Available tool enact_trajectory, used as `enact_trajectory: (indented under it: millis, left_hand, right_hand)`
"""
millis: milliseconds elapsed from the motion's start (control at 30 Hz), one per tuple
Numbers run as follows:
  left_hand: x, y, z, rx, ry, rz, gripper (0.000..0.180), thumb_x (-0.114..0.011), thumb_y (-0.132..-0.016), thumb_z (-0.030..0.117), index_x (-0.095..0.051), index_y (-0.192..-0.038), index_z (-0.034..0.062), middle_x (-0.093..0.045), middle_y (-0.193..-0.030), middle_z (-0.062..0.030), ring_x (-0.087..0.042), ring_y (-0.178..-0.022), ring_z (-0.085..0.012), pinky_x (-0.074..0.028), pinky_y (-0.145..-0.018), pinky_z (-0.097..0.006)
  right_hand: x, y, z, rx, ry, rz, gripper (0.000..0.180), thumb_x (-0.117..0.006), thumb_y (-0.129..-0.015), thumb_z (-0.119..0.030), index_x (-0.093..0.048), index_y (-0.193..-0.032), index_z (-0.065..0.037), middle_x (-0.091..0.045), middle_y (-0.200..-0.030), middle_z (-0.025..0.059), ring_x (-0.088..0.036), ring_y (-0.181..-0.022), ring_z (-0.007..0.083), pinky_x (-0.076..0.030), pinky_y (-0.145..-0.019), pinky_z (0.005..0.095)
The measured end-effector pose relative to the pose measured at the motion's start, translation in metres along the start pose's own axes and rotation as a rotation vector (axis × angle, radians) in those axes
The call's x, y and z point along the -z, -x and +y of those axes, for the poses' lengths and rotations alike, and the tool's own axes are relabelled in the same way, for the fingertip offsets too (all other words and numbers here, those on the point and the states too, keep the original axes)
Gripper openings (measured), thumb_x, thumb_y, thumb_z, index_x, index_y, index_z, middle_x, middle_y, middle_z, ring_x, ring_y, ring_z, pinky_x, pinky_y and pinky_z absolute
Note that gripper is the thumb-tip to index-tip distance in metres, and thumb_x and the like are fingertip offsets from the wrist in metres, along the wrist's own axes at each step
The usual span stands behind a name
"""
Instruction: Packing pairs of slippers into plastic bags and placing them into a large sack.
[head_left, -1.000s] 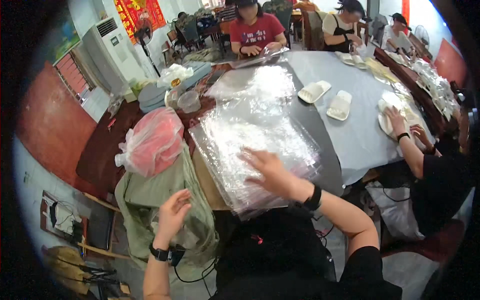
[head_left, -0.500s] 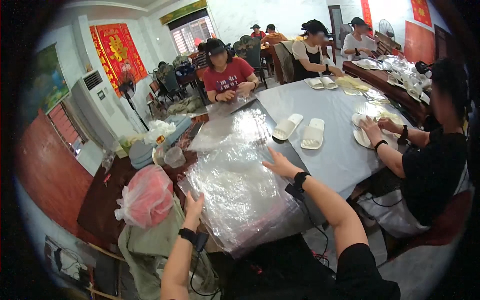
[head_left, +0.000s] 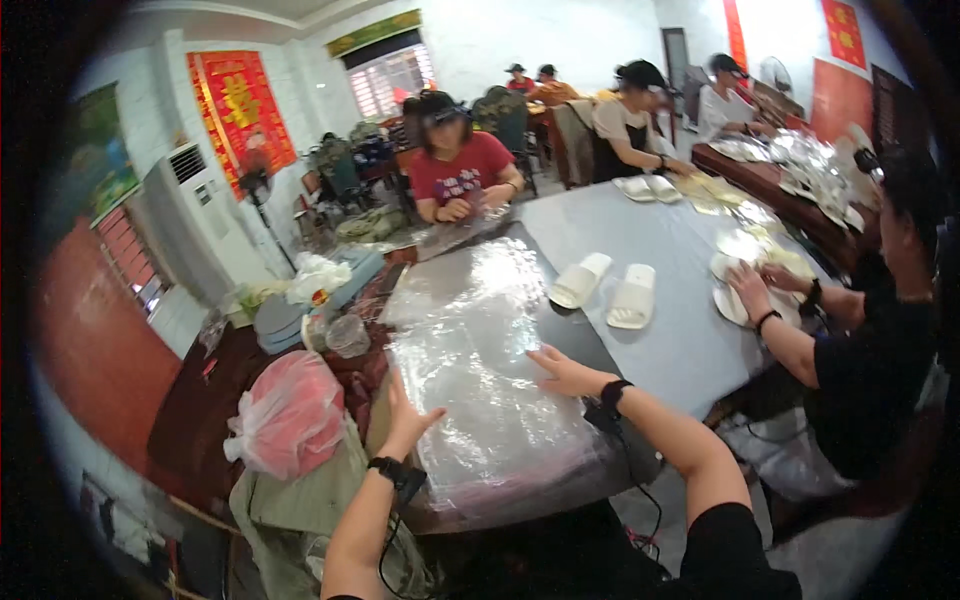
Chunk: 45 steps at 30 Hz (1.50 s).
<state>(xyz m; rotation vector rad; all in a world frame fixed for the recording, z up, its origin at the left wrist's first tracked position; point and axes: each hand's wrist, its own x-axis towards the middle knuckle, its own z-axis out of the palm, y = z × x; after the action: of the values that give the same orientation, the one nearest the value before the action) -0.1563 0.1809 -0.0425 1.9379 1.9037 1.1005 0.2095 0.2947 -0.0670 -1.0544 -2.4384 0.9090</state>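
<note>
A stack of clear plastic bags [head_left: 490, 400] lies on the dark table in front of me, shiny and wrinkled, with a pinkish near edge. My left hand [head_left: 408, 420] rests along the stack's left side, its thumb spread over the plastic and its fingers pointing away from me. At the right side, my right hand [head_left: 568, 374] touches the stack with its fingers stretched out. Neither hand is closed on anything. Just beyond my right hand are two cream slippers, one [head_left: 580, 280] on the left and the other [head_left: 632, 297] on the right.
At left sits a red bundle in a translucent plastic bag [head_left: 288, 415], near a clear cup [head_left: 347, 336]. A white-covered table [head_left: 690, 350] adjoins on the right, where a person in black handles slippers. Across from me, a person in a red shirt [head_left: 460, 170] handles clear plastic.
My left hand has shifted inward along the bags' left side, and the stack now lies straighter and narrower. My right hand stays at its right side. The view has tilted slightly.
</note>
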Motion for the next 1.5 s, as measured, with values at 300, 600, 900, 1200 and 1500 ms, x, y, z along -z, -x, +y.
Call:
enact_trajectory:
  millis: [300, 600, 900, 1200, 1500]
  left_hand:
    - [0.027, 0.057, 0.022, -0.095, -0.088, -0.061, 0.102, -0.084, -0.082, 0.024, -0.022, -0.162, 0.0145, 0.000, -0.167, -0.0292, -0.012, -0.153, -0.0477, -0.020, -0.123, -0.052]
    - [0.028, 0.111, 0.024, -0.328, -0.318, -0.398, 0.075, -0.063, -0.085, 0.070, -0.050, -0.151, 0.0364, -0.007, -0.171, -0.0166, 0.000, -0.148, -0.0618, -0.015, -0.109, -0.081]
    - [0.014, 0.102, 0.041, -0.151, -0.358, -0.530, 0.078, -0.068, -0.082, 0.069, -0.050, -0.150, 0.0363, -0.012, -0.169, -0.0208, -0.001, -0.145, -0.0662, -0.010, -0.111, -0.079]
    - [0.010, 0.102, 0.048, -0.159, -0.359, -0.521, 0.076, -0.064, -0.086, 0.070, -0.046, -0.152, 0.0371, -0.015, -0.167, -0.0232, -0.008, -0.142, -0.0691, -0.011, -0.111, -0.078]
    - [0.006, 0.096, 0.049, -0.102, -0.429, -0.551, 0.080, -0.062, -0.087, 0.070, -0.039, -0.155, 0.0350, -0.013, -0.168, -0.0222, -0.008, -0.143, -0.0679, -0.010, -0.111, -0.078]
  right_hand:
    - [0.060, 0.027, 0.011, 0.007, 0.198, 0.224, 0.074, -0.065, -0.098, -0.036, -0.028, -0.161, -0.028, -0.026, -0.161, 0.0309, -0.047, -0.134, 0.0519, -0.040, -0.111, 0.0548]
    - [0.142, 0.020, 0.077, -0.614, 0.535, 0.475, 0.074, -0.065, -0.096, -0.042, -0.031, -0.159, -0.025, -0.041, -0.155, 0.0246, -0.039, -0.141, 0.0431, -0.031, -0.108, 0.0651]
    - [0.152, -0.033, 0.113, -0.324, 0.034, 0.405, 0.087, -0.077, -0.079, -0.034, -0.041, -0.154, -0.006, -0.070, -0.110, 0.0203, -0.069, -0.101, 0.0292, -0.052, -0.086, 0.0390]
    - [0.152, -0.059, 0.093, -0.503, -0.144, 0.370, 0.070, -0.085, -0.076, -0.040, -0.063, -0.120, 0.009, -0.070, -0.099, 0.0132, -0.067, -0.088, 0.0218, -0.052, -0.075, 0.0341]
    - [0.143, -0.006, 0.054, -0.609, -0.499, 0.515, 0.041, -0.083, -0.083, -0.028, -0.069, -0.100, 0.006, -0.069, -0.089, 0.0086, -0.065, -0.079, 0.0184, -0.053, -0.071, 0.0337]
